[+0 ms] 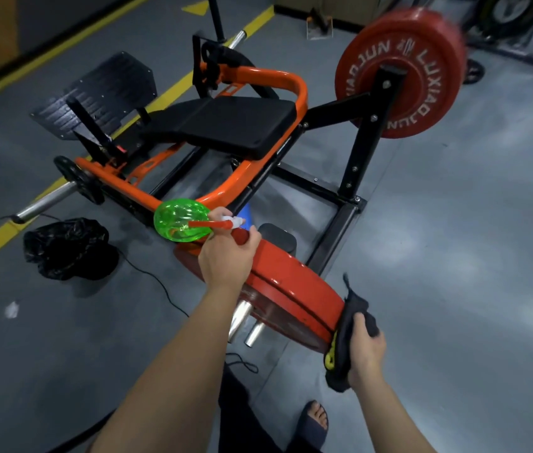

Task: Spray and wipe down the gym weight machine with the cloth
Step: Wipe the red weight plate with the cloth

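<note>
gripping the dark cloth, the right hand holds it against the rim of the near red plate. beyond, the left hand holds the green spray bottle beside the weight machine's orange frame; farthest, a second red plate.

A gym: weight machine, red plates.

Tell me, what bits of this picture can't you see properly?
Head view only:
Spray bottle trigger: hidden by the left hand gripping it.
Cloth: its middle is covered by the right hand; the yellow thing beside it is too small to name.
Blue object: mostly hidden behind the left hand.
Far red plate: right rim blurred.
</note>
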{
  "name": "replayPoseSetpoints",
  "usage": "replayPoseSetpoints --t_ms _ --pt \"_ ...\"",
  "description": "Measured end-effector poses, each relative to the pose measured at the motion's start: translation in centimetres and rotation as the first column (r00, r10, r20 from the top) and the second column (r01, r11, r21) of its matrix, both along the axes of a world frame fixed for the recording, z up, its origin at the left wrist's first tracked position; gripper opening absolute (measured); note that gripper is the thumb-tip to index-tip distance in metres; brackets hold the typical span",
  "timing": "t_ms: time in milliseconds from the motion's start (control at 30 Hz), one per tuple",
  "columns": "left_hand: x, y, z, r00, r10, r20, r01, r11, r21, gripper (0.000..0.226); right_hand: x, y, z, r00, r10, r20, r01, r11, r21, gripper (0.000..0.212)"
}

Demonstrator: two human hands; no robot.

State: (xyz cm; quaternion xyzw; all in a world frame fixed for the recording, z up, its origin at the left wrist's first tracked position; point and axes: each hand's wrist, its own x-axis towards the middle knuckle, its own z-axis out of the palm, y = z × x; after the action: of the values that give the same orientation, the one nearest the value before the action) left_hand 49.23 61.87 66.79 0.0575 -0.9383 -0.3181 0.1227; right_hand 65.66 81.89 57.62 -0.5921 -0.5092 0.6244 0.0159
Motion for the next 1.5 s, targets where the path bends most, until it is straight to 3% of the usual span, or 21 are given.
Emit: replayPoseSetpoints --t_ms 100,167,233,333,367,433,500,567,700,800,900,1000,1133,1200,1333,1433,1500 --pt "0.0 0.0 -0.1 1.000 0.004 0.004 -0.004 1.000 0.011 0.033 -2.5 -0.7 1.8 1.000 0.009 -0.008 -0.007 0.989 0.151 0.033" --pt "-0.2 0.0 0.0 0.999 0.005 0.038 -0.005 1.000 0.005 0.036 -4.7 -1.7 4.7 0.986 0.131 -0.101 -0.096 0.950 0.299 0.030" --pt "-0.4 0.0 0.2 0.997 0.017 0.079 -0.015 0.999 -0.030 0.037 -6.6 -3.2 8.0 0.932 0.325 -0.161 -0.232 0.876 0.422 0.039" --pt "-0.6 -0.2 0.5 0.990 0.040 0.134 -0.038 0.999 -0.015 0.038 -8.2 -5.5 10.5 0.806 0.587 -0.069 -0.442 0.676 0.590 0.042" --pt "-0.7 -0.4 0.5 0.989 0.039 0.140 -0.038 0.999 -0.008 0.038 -8.2 -5.9 10.8 0.779 0.626 -0.034 -0.465 0.614 0.638 0.045" --pt "-0.8 -0.6 0.5 0.990 0.037 0.133 -0.038 0.999 0.006 0.038 -7.5 -5.7 10.3 0.758 0.649 -0.055 -0.444 0.576 0.687 0.043" --pt "-0.9 -0.6 0.4 0.991 0.041 0.131 -0.043 0.999 0.019 0.036 -6.2 -4.8 9.1 0.771 0.628 -0.111 -0.391 0.603 0.696 0.038" --pt "-0.8 -0.6 0.5 0.989 0.048 0.137 -0.049 0.999 0.006 0.037 -4.5 -3.9 7.3 0.829 0.534 -0.169 -0.325 0.705 0.631 0.036" --pt "-0.5 -0.4 0.6 0.991 0.043 0.124 -0.042 0.999 -0.009 0.035 -1.6 -2.0 4.8 0.971 0.197 -0.133 -0.144 0.932 0.332 0.031" --pt "-0.1 -0.1 0.8 0.995 0.034 0.094 -0.033 0.999 -0.017 0.033 -1.0 -0.8 4.1 0.992 0.100 -0.079 -0.087 0.984 0.154 0.026" --pt "-0.1 -0.1 0.8 0.995 0.039 0.093 -0.038 0.999 -0.007 0.033 -2.2 -1.6 5.0 0.990 0.127 -0.068 -0.108 0.966 0.235 0.027" --pt "-0.4 -0.3 0.8 0.992 0.040 0.116 -0.040 0.999 0.000 0.035 -4.4 -4.0 7.8 0.945 0.308 -0.112 -0.235 0.875 0.424 0.043" --pt "-1.1 -0.7 0.8 0.984 0.055 0.172 -0.061 0.998 0.030 0.038 -6.5 -6.2 11.2 0.703 0.697 -0.138 -0.495 0.620 0.609 0.039" --pt "-1.4 -1.0 0.8 0.982 0.062 0.180 -0.069 0.997 0.031 0.037 -6.5 -6.0 11.0 0.665 0.736 -0.130 -0.501 0.568 0.653 0.037" --pt "-1.4 -1.2 0.8 0.985 0.052 0.162 -0.059 0.997 0.041 0.033 -4.3 -4.3 7.8 0.835 0.497 -0.236 -0.266 0.740 0.618 0.032" --pt "-1.4 -1.3 0.9 0.986 0.049 0.159 -0.058 0.997 0.055 0.030 -2.6 -1.5 4.8 0.959 0.226 -0.168 -0.147 0.911 0.386 0.043" --pt "-1.4 -1.4 1.0 0.987 0.041 0.152 -0.051 0.997 0.058 0.030 -1.6 0.1 3.2 0.989 0.137 -0.062 -0.125 0.978 0.165 0.047"
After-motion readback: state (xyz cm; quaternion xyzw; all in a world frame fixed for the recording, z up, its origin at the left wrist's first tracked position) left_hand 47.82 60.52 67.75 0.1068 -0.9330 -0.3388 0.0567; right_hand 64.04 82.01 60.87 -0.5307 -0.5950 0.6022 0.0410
